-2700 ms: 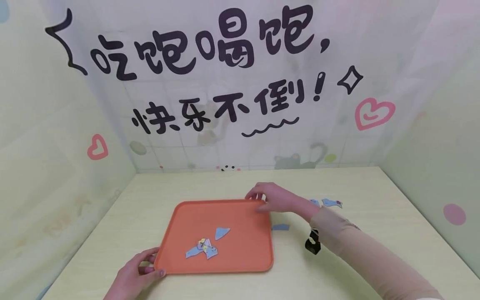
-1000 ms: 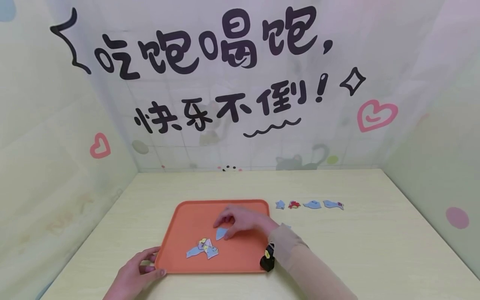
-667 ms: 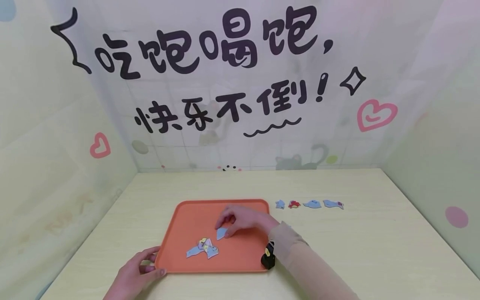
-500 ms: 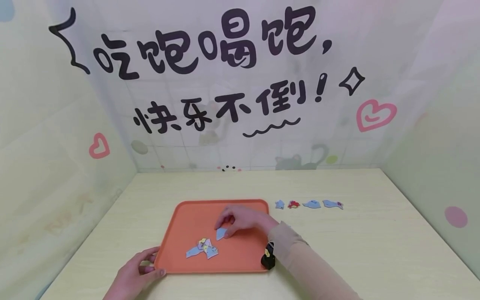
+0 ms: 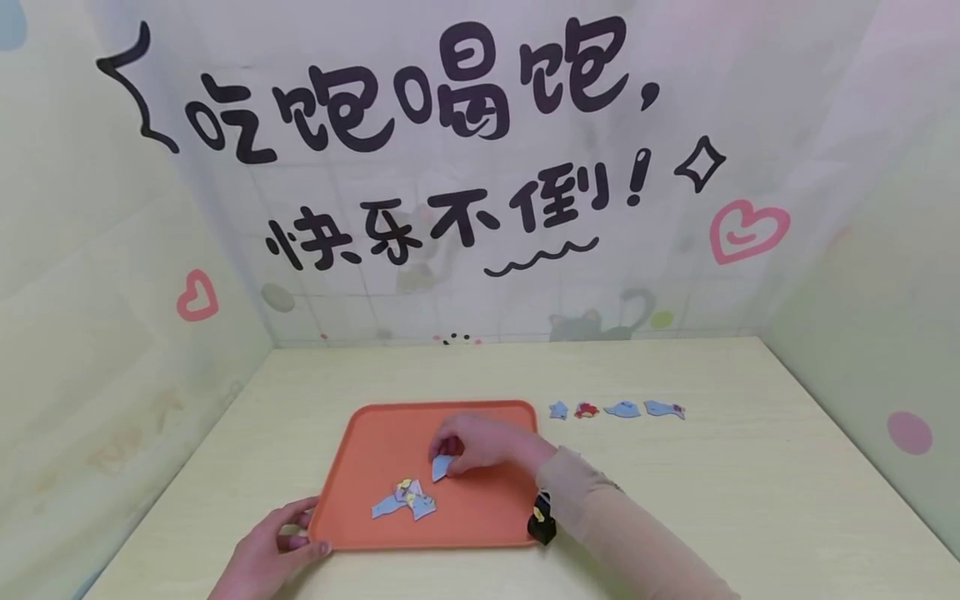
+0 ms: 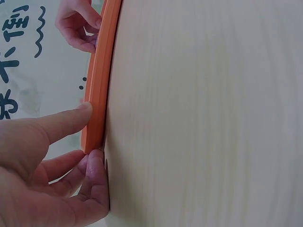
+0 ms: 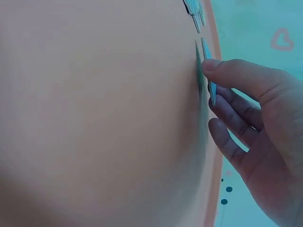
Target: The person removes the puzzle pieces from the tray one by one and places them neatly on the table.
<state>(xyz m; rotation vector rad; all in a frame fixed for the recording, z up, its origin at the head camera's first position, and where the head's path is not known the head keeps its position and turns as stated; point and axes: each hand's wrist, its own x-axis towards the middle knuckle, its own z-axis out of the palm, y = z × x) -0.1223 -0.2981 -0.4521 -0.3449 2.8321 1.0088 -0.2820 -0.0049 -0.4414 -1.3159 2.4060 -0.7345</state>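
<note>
My right hand (image 5: 483, 442) pinches a light blue puzzle piece (image 5: 440, 468) between thumb and fingers, over the middle of the orange tray (image 5: 480, 525). In the right wrist view the piece (image 7: 206, 49) stands slightly off the tray floor, with a dark shadow beside it. My left hand (image 5: 262, 550) holds the tray's near left corner; its thumb (image 6: 71, 120) presses the rim while the other fingers bend against the outside. Left of the pinched piece, several overlapping puzzle pieces (image 5: 388, 505), blue with yellow and pink, lie in the tray.
On the table (image 5: 712, 500), right of the tray's far corner, a row of pieces runs sideways: a small blue one (image 5: 558, 410), a red one (image 5: 587, 410) and two more blue ones (image 5: 622, 409). A printed cloth wall (image 5: 480, 308) stands behind the table.
My right hand has come from the tray's far right rim to the blue piece, now pinched and slightly raised. The left hand has stayed on the tray corner.
</note>
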